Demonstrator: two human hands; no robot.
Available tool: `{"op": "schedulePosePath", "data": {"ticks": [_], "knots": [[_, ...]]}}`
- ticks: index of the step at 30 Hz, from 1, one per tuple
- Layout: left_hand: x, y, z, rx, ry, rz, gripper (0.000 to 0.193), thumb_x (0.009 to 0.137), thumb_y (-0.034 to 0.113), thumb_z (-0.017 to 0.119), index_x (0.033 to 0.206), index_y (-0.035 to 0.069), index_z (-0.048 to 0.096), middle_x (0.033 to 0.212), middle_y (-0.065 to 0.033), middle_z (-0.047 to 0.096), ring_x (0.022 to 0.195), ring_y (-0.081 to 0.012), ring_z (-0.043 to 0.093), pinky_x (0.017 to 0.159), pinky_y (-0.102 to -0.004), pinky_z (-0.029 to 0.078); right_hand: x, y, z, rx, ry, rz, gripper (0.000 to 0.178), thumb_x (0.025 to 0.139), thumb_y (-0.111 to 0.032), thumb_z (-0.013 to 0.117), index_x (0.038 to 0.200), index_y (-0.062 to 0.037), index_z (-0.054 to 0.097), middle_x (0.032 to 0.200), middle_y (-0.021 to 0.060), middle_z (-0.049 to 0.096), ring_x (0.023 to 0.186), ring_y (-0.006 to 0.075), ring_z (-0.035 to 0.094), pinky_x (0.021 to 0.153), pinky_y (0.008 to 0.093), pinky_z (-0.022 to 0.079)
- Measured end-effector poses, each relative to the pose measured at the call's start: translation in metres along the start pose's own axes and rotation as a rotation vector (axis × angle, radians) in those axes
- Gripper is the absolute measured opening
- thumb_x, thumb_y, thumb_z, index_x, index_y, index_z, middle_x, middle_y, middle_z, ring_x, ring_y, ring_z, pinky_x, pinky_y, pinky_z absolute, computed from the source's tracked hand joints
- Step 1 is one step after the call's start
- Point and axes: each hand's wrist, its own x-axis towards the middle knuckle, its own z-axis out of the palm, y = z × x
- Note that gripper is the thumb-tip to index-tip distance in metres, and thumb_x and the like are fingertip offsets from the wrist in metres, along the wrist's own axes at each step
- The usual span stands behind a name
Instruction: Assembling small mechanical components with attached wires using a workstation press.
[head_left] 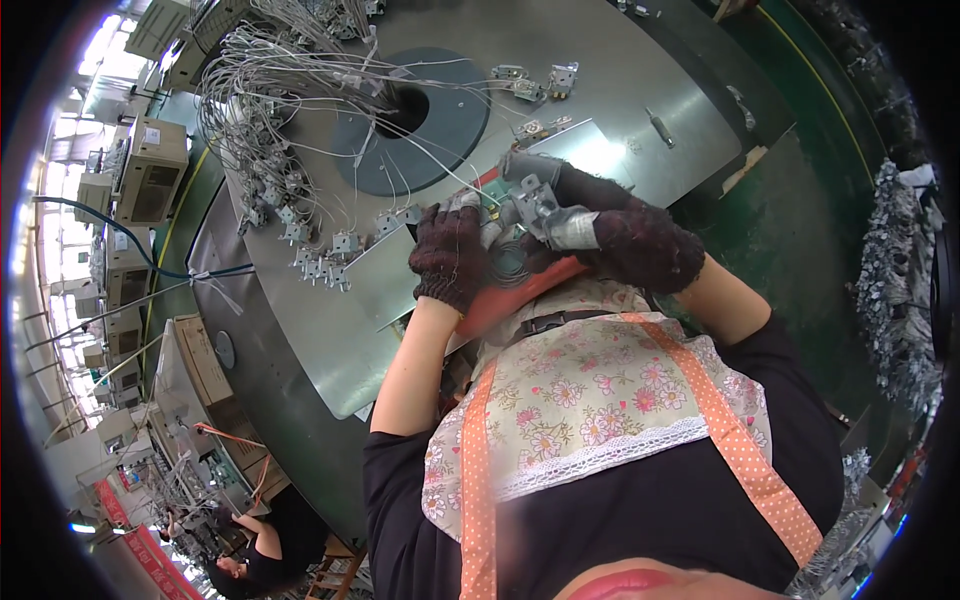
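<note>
My right hand (625, 225), in a dark knit glove with silver tape on the fingers, grips a small boxy metal thermostat (535, 200). Close beside it, my left hand (447, 245), gloved and taped likewise, has its fingers bent and pinched on a thin grey tube (462, 182) at the thermostat's side. The fingertips partly hide where tube and body meet. Below, between both hands, lies a coil of thin tube (510, 262) over a red surface (520, 292) at the table's near edge.
Many more metal units (345, 243) hang on thin tubes from a round grey stand (460, 130) on the metal table (310, 340). Loose units (562, 80) and a screwdriver-like tool (659, 128) lie at the far right. Another person (265, 550) works at lower left.
</note>
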Motion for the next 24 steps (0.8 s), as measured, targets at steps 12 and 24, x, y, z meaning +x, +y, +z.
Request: {"op": "schedulePosePath", "data": {"ticks": [12, 24], "knots": [[0.003, 0.004, -0.006, 0.021, -0.060, -0.004, 0.055, 0.081, 0.040, 0.074, 0.122, 0.005, 0.064, 0.114, -0.0179, 0.071, 0.112, -0.0357, 0.065, 0.110, -0.0469, 0.044, 0.001, 0.003, 0.000, 0.033, 0.005, 0.012, 0.067, 0.097, -0.008, 0.062, 0.158, -0.0043, 0.034, 0.137, 0.0111, 0.059, 0.120, 0.0198, 0.061, 0.102, 0.0371, 0.053], [-0.001, 0.001, -0.008, -0.075, 0.000, -0.033, 0.050, 0.087, 0.041, 0.072, 0.123, 0.007, 0.065, 0.117, -0.0163, 0.070, 0.110, -0.0357, 0.066, 0.108, -0.0487, 0.044, -0.028, 0.019, -0.032, 0.469, -0.045, -0.035, 0.071, 0.094, -0.045, 0.070, 0.146, -0.0051, 0.043, 0.127, 0.0117, 0.060, 0.099, 0.0192, 0.064, 0.082, 0.0338, 0.055]]}}
